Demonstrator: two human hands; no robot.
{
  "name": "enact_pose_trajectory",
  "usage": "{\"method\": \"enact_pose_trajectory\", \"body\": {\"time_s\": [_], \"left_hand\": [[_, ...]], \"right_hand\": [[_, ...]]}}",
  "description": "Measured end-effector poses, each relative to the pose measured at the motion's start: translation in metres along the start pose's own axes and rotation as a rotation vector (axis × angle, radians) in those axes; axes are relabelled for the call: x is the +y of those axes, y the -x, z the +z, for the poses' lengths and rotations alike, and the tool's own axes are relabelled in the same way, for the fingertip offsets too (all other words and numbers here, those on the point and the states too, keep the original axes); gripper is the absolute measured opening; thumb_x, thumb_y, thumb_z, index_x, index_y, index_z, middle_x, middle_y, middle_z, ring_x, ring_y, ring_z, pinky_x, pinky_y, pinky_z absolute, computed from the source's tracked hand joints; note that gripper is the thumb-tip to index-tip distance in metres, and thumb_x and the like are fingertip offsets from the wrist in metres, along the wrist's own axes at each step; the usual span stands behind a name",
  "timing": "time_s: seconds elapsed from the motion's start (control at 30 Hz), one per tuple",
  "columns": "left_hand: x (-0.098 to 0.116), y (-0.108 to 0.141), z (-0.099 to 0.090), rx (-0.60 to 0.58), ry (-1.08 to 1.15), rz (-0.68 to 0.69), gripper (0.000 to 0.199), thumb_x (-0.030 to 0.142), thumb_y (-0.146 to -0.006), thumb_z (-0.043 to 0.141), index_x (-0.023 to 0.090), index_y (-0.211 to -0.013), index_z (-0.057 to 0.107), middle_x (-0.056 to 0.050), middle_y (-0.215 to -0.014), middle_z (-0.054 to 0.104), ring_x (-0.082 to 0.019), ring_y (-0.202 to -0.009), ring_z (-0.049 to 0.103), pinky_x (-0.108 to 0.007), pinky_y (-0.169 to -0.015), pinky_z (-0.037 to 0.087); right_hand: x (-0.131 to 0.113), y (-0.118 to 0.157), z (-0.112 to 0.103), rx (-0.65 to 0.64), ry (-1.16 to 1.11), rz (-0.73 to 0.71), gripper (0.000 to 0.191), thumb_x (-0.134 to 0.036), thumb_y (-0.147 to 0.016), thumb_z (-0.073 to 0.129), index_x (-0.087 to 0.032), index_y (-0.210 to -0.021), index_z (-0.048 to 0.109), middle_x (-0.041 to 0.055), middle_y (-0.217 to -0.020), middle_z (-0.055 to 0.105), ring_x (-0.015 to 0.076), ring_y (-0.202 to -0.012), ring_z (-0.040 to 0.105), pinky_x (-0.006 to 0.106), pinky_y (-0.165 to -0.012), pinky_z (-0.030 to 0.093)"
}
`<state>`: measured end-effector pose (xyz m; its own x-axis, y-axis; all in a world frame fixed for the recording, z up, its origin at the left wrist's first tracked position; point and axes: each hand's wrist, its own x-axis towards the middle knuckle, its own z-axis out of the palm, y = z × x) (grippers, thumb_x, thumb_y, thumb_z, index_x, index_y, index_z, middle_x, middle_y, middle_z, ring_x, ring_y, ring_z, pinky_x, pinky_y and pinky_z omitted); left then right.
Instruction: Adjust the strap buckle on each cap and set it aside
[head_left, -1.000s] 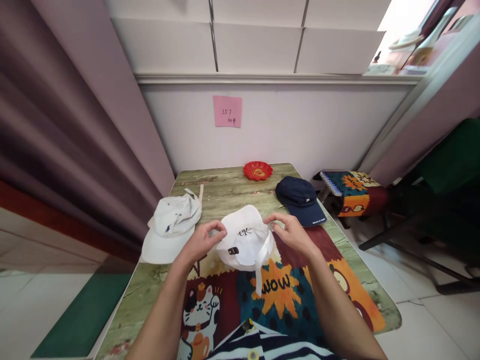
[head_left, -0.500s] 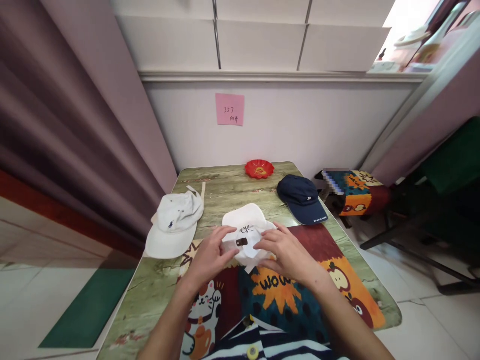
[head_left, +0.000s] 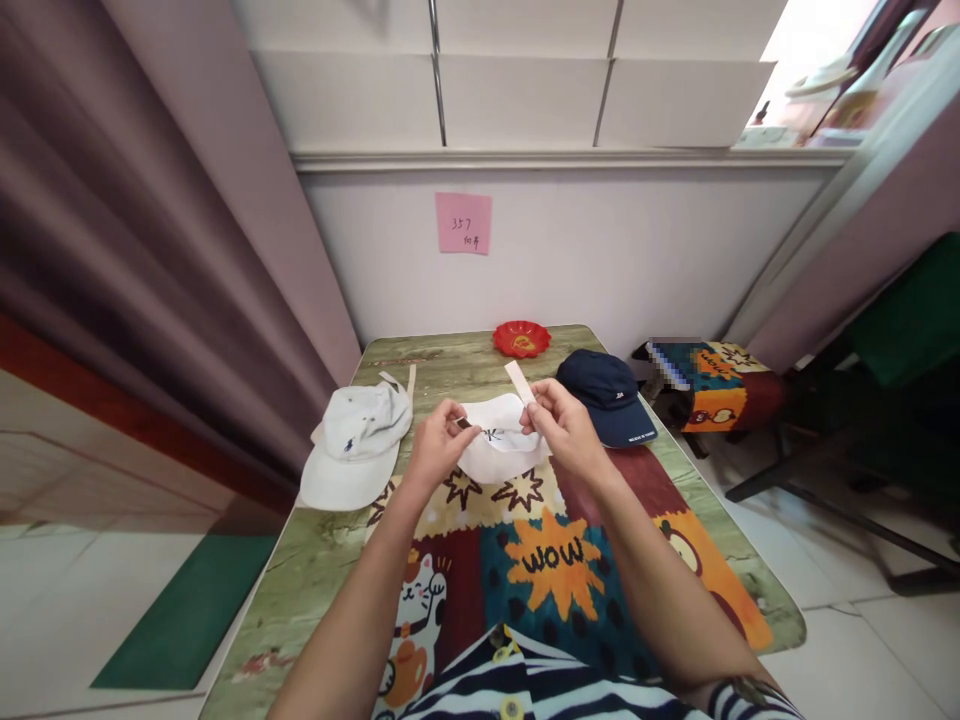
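A white cap [head_left: 501, 458] with dark lettering on it is held up over the patterned cloth, between both hands. My left hand [head_left: 442, 440] pinches the strap end that carries a dark metal buckle [head_left: 463, 424]. Between the thumb and fingers of my right hand [head_left: 561, 418] is the loose pale cap strap [head_left: 517, 382], its tip pointing up and away. The two strap ends are apart. Part of the cap is hidden behind my fingers.
A light grey cap [head_left: 356, 450] lies at the left of the table [head_left: 270, 610], a navy cap [head_left: 604, 395] at the right. At the back sits a red scalloped dish [head_left: 521, 340]. A patterned cloth [head_left: 465, 560] covers the near side. A covered stool [head_left: 712, 385] stands to the right.
Both hands have moved up and away from me with the white cap. My right hand has taken hold of the loose strap and my left hand of the buckle end.
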<state>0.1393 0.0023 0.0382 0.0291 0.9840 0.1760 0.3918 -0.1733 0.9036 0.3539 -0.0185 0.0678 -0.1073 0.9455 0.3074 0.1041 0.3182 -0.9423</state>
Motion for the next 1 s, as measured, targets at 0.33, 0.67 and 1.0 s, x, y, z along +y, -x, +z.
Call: {"method": "enact_pose_trajectory", "body": {"time_s": [0.33, 0.67, 1.0], "left_hand": [[0.003, -0.004, 0.000, 0.224, -0.108, 0.289, 0.017, 0.020, -0.073, 0.075, 0.021, -0.090, 0.073, -0.002, -0.092, 0.057, -0.012, -0.065, 0.053, -0.028, -0.065, 0.047], [0.007, 0.006, 0.006, 0.210, -0.099, 0.379, 0.020, 0.025, -0.080, 0.074, 0.021, -0.099, 0.075, -0.003, -0.092, 0.067, -0.012, -0.069, 0.062, -0.026, -0.065, 0.054], [0.004, 0.001, 0.018, 0.206, -0.039, 0.258, 0.025, 0.025, -0.072, 0.077, 0.016, -0.095, 0.074, 0.000, -0.074, 0.061, -0.011, -0.059, 0.054, -0.026, -0.061, 0.048]], "right_hand": [[0.010, -0.014, 0.025, -0.010, -0.146, 0.127, 0.031, -0.049, -0.082, 0.067, -0.018, -0.078, 0.063, -0.0039, -0.053, 0.057, 0.0092, -0.043, 0.047, 0.021, -0.044, 0.036], [0.024, -0.014, 0.030, 0.187, 0.223, 0.041, 0.025, -0.044, -0.080, 0.068, -0.019, -0.074, 0.072, 0.0009, -0.069, 0.071, 0.0168, -0.065, 0.062, 0.026, -0.063, 0.042], [0.018, -0.007, 0.030, 0.193, 0.463, 0.012, 0.022, -0.040, -0.085, 0.059, -0.024, -0.087, 0.075, 0.0009, -0.076, 0.075, 0.0167, -0.061, 0.058, 0.027, -0.062, 0.038]]}}
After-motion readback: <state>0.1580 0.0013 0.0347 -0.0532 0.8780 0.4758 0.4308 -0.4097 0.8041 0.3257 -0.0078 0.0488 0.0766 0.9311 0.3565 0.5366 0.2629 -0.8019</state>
